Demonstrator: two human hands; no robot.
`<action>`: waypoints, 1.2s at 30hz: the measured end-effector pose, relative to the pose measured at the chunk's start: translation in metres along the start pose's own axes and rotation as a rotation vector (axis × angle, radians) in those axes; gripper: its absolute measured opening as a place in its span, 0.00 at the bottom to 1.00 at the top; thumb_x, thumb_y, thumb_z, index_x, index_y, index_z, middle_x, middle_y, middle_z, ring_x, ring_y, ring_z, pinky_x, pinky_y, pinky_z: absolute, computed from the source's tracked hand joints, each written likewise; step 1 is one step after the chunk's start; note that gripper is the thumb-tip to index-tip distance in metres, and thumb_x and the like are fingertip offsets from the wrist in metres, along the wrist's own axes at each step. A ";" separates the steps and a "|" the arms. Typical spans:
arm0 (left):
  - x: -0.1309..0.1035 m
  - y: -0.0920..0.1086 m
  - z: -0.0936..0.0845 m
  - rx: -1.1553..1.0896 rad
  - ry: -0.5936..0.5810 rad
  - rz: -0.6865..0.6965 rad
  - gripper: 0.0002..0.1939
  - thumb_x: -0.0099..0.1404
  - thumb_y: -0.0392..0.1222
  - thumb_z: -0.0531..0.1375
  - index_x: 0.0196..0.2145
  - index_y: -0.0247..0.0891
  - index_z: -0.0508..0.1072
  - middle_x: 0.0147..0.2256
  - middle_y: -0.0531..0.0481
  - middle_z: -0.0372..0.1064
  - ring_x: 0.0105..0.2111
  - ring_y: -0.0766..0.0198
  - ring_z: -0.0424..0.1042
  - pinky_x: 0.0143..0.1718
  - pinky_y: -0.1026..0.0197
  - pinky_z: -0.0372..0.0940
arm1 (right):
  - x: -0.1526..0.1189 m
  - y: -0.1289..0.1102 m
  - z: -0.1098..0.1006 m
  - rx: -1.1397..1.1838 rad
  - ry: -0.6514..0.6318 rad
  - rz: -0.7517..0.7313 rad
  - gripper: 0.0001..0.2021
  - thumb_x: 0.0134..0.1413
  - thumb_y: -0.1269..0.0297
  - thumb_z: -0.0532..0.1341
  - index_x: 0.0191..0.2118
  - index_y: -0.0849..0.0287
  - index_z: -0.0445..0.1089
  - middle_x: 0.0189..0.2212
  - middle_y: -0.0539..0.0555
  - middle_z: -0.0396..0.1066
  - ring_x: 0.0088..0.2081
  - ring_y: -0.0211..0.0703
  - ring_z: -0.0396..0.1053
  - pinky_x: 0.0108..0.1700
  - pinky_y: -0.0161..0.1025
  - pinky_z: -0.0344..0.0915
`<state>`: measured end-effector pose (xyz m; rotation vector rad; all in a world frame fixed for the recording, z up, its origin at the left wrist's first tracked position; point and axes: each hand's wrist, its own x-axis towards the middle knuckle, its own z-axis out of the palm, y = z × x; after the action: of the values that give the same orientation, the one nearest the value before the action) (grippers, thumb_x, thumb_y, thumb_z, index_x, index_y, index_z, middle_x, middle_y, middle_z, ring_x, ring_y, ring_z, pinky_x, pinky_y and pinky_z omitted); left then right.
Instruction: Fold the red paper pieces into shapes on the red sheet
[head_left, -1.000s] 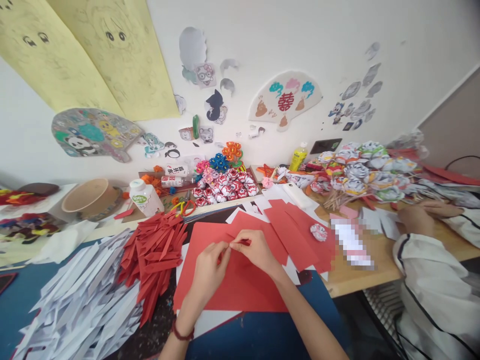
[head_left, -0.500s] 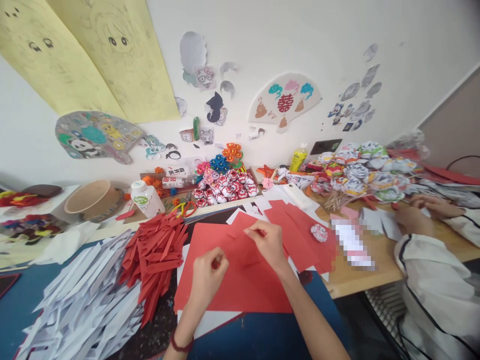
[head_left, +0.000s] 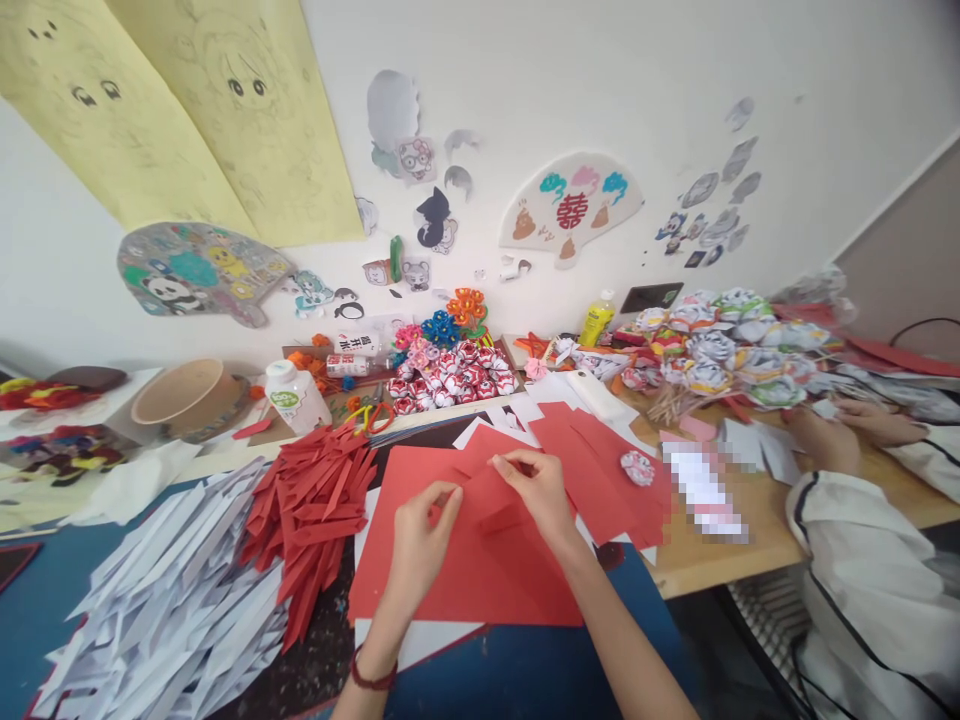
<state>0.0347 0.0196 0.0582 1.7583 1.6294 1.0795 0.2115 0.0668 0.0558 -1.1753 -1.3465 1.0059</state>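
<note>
My left hand is closed in a pinch, with thumb and forefinger pressed together. Opposite it, my right hand pinches too. Between the fingertips of both is a small piece of red paper, hard to tell apart from the red sheets behind it. Below the hands lie large red paper sheets with white sheets under them. Left of my left hand is a heap of folded red paper strips. Farther left spreads a bigger pile of folded white paper strips.
Red-and-white paper flowers stand behind the sheets, near yellow-handled scissors and a white bottle. One paper flower rests on red sheets to the right. At far right, another person's hands handle white paper.
My left hand has turned and lifted slightly, its fingertips now nearer my right hand. More of the red paper piece shows between them. The view has shifted a little.
</note>
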 end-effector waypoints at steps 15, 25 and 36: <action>0.005 -0.005 -0.016 0.145 -0.216 0.051 0.17 0.70 0.48 0.49 0.28 0.39 0.69 0.24 0.53 0.69 0.24 0.66 0.65 0.28 0.65 0.52 | 0.003 -0.015 -0.002 -0.240 -0.637 -0.127 0.07 0.52 0.70 0.58 0.29 0.59 0.73 0.27 0.49 0.74 0.29 0.37 0.67 0.33 0.32 0.61; 0.002 -0.009 -0.008 0.239 -0.132 0.121 0.13 0.67 0.40 0.51 0.27 0.40 0.72 0.25 0.51 0.73 0.27 0.64 0.70 0.34 0.63 0.55 | 0.006 0.005 0.005 -0.312 -0.652 -0.205 0.04 0.44 0.73 0.58 0.23 0.61 0.68 0.21 0.46 0.66 0.26 0.34 0.59 0.28 0.31 0.55; 0.011 -0.022 -0.055 0.095 0.247 -0.065 0.16 0.66 0.51 0.54 0.30 0.37 0.74 0.23 0.55 0.68 0.24 0.68 0.63 0.29 0.66 0.56 | 0.014 0.032 -0.041 -0.397 -0.434 -0.084 0.07 0.51 0.68 0.59 0.25 0.60 0.72 0.23 0.51 0.71 0.25 0.38 0.65 0.30 0.34 0.60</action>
<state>-0.0235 0.0252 0.0732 1.6707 1.9000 1.2482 0.2560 0.0842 0.0318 -1.2152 -1.9932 0.9950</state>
